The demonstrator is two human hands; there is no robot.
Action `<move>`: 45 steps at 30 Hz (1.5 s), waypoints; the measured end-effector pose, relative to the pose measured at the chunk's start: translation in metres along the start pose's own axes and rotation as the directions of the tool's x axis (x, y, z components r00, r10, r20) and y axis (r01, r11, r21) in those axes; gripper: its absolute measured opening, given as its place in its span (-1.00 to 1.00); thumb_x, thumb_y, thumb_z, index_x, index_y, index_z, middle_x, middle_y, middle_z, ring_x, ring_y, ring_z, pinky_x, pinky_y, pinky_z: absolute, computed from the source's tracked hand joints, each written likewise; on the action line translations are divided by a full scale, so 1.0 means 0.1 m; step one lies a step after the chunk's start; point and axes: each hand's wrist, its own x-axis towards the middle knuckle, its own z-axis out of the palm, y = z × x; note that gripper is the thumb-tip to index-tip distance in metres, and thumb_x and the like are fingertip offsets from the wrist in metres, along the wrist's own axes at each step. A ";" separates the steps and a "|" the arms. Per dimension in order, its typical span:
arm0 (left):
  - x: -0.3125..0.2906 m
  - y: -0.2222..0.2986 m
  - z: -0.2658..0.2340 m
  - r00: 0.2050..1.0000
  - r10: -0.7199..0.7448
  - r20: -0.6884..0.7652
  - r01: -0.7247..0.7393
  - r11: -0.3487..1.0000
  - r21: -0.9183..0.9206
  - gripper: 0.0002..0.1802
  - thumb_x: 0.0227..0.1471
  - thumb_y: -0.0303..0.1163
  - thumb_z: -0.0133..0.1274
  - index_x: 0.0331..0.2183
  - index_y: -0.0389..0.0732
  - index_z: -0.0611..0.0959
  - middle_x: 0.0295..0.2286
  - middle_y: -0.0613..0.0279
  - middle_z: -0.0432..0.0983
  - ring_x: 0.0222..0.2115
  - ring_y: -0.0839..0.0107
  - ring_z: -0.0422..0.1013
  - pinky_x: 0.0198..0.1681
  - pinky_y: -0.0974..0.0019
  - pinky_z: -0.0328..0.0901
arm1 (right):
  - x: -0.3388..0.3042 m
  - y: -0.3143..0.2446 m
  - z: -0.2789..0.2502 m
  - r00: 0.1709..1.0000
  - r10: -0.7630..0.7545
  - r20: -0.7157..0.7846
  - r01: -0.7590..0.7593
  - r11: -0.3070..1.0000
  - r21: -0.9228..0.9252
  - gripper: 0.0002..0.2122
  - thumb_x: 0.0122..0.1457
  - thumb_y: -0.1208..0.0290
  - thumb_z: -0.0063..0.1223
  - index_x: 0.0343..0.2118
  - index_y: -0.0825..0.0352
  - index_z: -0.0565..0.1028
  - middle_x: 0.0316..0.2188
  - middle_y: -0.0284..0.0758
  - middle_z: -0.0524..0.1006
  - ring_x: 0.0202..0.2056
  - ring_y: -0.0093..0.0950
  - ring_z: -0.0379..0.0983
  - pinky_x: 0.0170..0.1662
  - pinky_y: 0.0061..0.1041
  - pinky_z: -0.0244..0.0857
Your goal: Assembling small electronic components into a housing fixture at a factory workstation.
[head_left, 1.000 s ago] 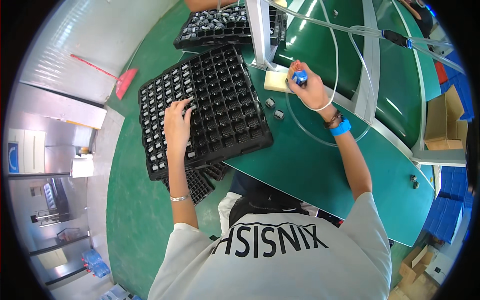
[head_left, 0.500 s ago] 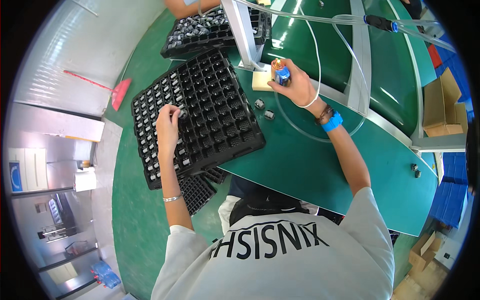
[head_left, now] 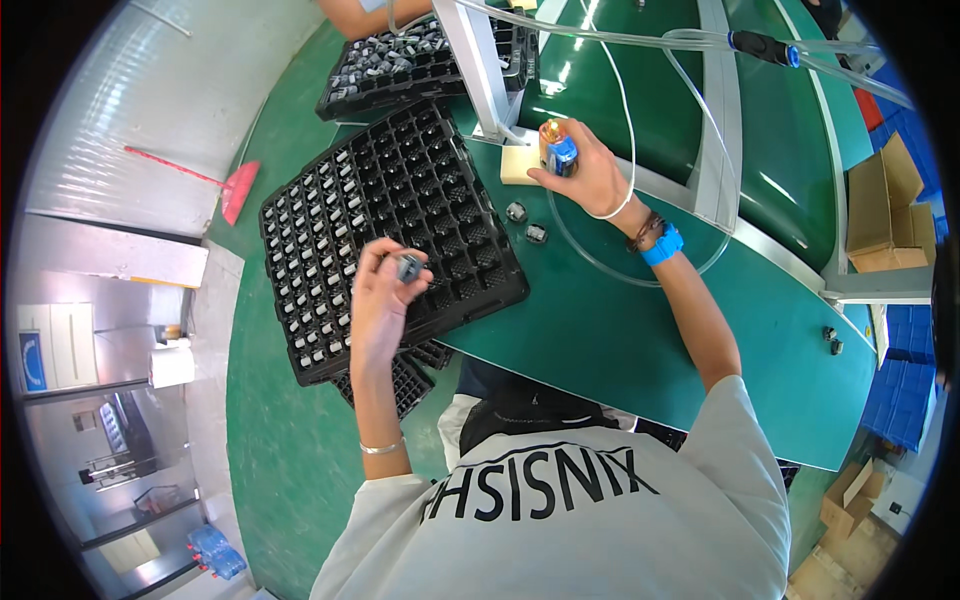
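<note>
My left hand (head_left: 380, 305) is raised over the right part of a black compartment tray (head_left: 465, 310), pinching a small grey block-like metal part (head_left: 408, 267) between thumb and fingers. Small grey parts fill the tray's left columns; the right columns show bare pockets. On the green table, my right hand (head_left: 592, 172) wraps around a blue cylindrical tool (head_left: 562, 155) with a copper-coloured tip, held upright beside a pale yellow block (head_left: 519, 165). Two loose grey parts, one (head_left: 516, 212) just above the other (head_left: 536, 233), lie between the tray and my right forearm.
A second black tray (head_left: 345, 103) heaped with grey parts stands at the far side, near another person's arm (head_left: 365, 18). A white metal post (head_left: 480, 75) rises behind my tray. Clear tubing (head_left: 610, 272) loops across the table. More small parts (head_left: 831, 340) lie at the right.
My left hand has come off the tray's filled columns and moved right and nearer, turning up with the grey part in it. My right hand stays almost where it was.
</note>
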 end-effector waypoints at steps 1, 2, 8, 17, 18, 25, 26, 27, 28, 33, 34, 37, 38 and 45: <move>-0.05 0.01 0.09 0.999 -0.032 0.038 0.033 0.999 -0.034 -0.81 0.07 -0.38 -0.14 -0.26 -0.25 0.35 -0.33 0.13 0.39 -0.41 0.44 0.40 -0.35 0.51 0.36 | 0.04 -0.03 -0.02 1.000 -0.009 -0.003 0.009 1.000 -0.004 -0.53 -0.16 0.29 0.21 -0.23 0.42 0.27 -0.35 -0.12 0.37 -0.34 -0.20 0.34 -0.24 -0.42 0.23; -0.07 -0.05 0.15 0.995 -0.034 0.094 0.037 0.999 -0.028 -0.78 0.05 -0.37 -0.11 -0.26 -0.27 0.38 -0.35 0.21 0.36 -0.37 0.48 0.37 -0.34 0.53 0.36 | 0.05 -0.02 -0.01 1.000 -0.001 0.006 0.001 1.000 -0.002 -0.53 -0.17 0.28 0.22 -0.24 0.42 0.28 -0.35 -0.12 0.37 -0.34 -0.20 0.33 -0.24 -0.42 0.23; -0.26 0.24 0.98 0.947 0.040 0.320 0.028 0.979 -0.204 -0.81 -0.03 -0.30 -0.10 -0.49 -0.19 0.29 -0.45 0.19 0.22 -0.56 0.52 0.16 -0.55 0.56 0.07 | 0.06 0.01 -0.05 0.997 -0.072 -0.020 0.071 0.997 -0.015 -0.51 -0.20 0.29 0.24 -0.23 0.43 0.29 -0.36 -0.11 0.38 -0.33 -0.21 0.36 -0.23 -0.40 0.25; -0.08 1.02 1.84 0.191 0.719 0.668 -0.365 0.684 -0.632 -0.78 -0.04 -0.24 0.00 -0.48 -0.19 0.58 -0.58 0.24 0.26 -0.64 0.49 0.16 -0.65 0.53 0.12 | -0.03 -0.07 0.01 0.999 0.043 0.023 -0.042 0.999 -0.008 -0.46 -0.22 0.29 0.23 -0.18 0.40 0.27 -0.30 -0.09 0.36 -0.27 -0.15 0.35 -0.21 -0.38 0.25; -0.09 0.97 1.69 0.139 0.795 0.591 -0.675 0.513 -0.531 -0.68 -0.09 -0.18 0.05 -0.27 -0.10 0.48 -0.38 0.07 0.21 -0.48 0.50 0.22 -0.65 0.58 0.18 | -0.02 -0.14 0.04 0.999 0.038 0.020 -0.038 0.999 0.010 -0.47 -0.22 0.30 0.23 -0.17 0.39 0.27 -0.30 -0.09 0.36 -0.28 -0.15 0.36 -0.21 -0.38 0.26; -0.20 0.86 1.87 0.178 0.945 0.274 -0.941 0.082 0.327 -0.69 -0.08 -0.39 -0.05 -0.21 -0.13 0.34 -0.53 0.26 0.18 -0.57 0.49 0.09 -0.60 0.52 0.03 | 0.00 -0.09 0.01 0.998 0.053 0.024 -0.052 0.998 -0.016 -0.48 -0.21 0.32 0.23 -0.17 0.36 0.26 -0.31 -0.11 0.38 -0.30 -0.14 0.37 -0.26 -0.37 0.28; -0.18 0.90 1.88 0.160 0.938 0.307 -0.940 0.049 0.339 -0.66 -0.08 -0.41 -0.05 -0.18 -0.10 0.33 -0.50 0.24 0.19 -0.57 0.49 0.12 -0.64 0.54 0.04 | 0.02 -0.07 0.01 0.999 0.041 0.018 -0.041 0.999 -0.015 -0.48 -0.21 0.32 0.23 -0.16 0.36 0.26 -0.31 -0.12 0.38 -0.30 -0.14 0.37 -0.27 -0.36 0.28; -0.17 0.95 1.89 0.143 0.929 0.341 -0.937 0.015 0.350 -0.62 -0.08 -0.43 -0.04 -0.14 -0.06 0.32 -0.48 0.22 0.21 -0.56 0.48 0.14 -0.67 0.56 0.05 | 0.03 -0.06 0.01 0.998 0.052 0.022 -0.052 0.999 -0.015 -0.48 -0.21 0.32 0.23 -0.16 0.36 0.26 -0.31 -0.12 0.38 -0.30 -0.14 0.37 -0.27 -0.36 0.28; -0.17 0.99 1.90 0.129 0.917 0.377 -0.931 -0.018 0.364 -0.58 -0.08 -0.45 -0.03 -0.11 -0.03 0.30 -0.45 0.19 0.22 -0.56 0.48 0.17 -0.70 0.58 0.06 | 0.04 -0.07 0.02 0.998 0.053 0.019 -0.053 0.999 -0.003 -0.49 -0.20 0.32 0.22 -0.17 0.35 0.26 -0.32 -0.11 0.38 -0.31 -0.13 0.37 -0.28 -0.35 0.28; -0.22 0.98 1.98 0.271 0.889 0.369 -0.879 0.072 0.472 -0.54 -0.06 -0.44 -0.03 -0.08 0.03 0.27 -0.44 0.23 0.22 -0.54 0.49 0.18 -0.68 0.58 0.10 | 0.07 -0.06 -0.03 0.999 0.051 0.006 -0.051 0.998 -0.028 -0.54 -0.21 0.32 0.22 -0.24 0.34 0.28 -0.39 -0.12 0.38 -0.38 -0.12 0.37 -0.35 -0.32 0.27; -0.23 0.97 1.99 0.278 0.885 0.373 -0.881 0.081 0.465 -0.54 -0.06 -0.44 -0.03 -0.08 0.03 0.27 -0.44 0.23 0.22 -0.54 0.49 0.18 -0.68 0.58 0.10 | 0.05 -0.04 -0.04 0.999 0.054 -0.007 -0.054 0.998 -0.017 -0.54 -0.21 0.32 0.22 -0.24 0.34 0.28 -0.40 -0.13 0.39 -0.38 -0.12 0.37 -0.35 -0.32 0.27; -0.34 0.98 2.03 0.373 0.866 0.334 -0.843 0.165 0.512 -0.59 -0.05 -0.48 -0.05 -0.12 0.05 0.30 -0.44 0.29 0.21 -0.52 0.50 0.17 -0.63 0.55 0.12 | 0.05 -0.07 0.01 0.999 0.044 0.006 -0.044 0.999 0.005 -0.54 -0.21 0.31 0.22 -0.24 0.34 0.28 -0.39 -0.12 0.39 -0.38 -0.12 0.37 -0.34 -0.32 0.27; -0.37 0.99 2.05 0.400 0.859 0.320 -0.830 0.192 0.523 -0.60 -0.05 -0.49 -0.06 -0.14 0.06 0.31 -0.45 0.32 0.21 -0.51 0.50 0.17 -0.61 0.54 0.13 | 0.05 -0.06 0.01 0.999 0.047 0.003 -0.047 0.999 0.008 -0.54 -0.21 0.31 0.22 -0.24 0.34 0.28 -0.39 -0.12 0.39 -0.38 -0.12 0.37 -0.34 -0.32 0.27; -0.35 0.95 2.05 0.429 0.852 0.300 -0.831 0.241 0.502 -0.67 -0.08 -0.52 -0.08 -0.22 0.06 0.35 -0.47 0.35 0.21 -0.49 0.50 0.18 -0.57 0.51 0.13 | 0.03 -0.08 0.05 0.998 0.057 0.000 -0.057 0.998 0.008 -0.50 -0.21 0.34 0.25 -0.20 0.43 0.30 -0.36 -0.09 0.42 -0.33 -0.19 0.41 -0.27 -0.42 0.29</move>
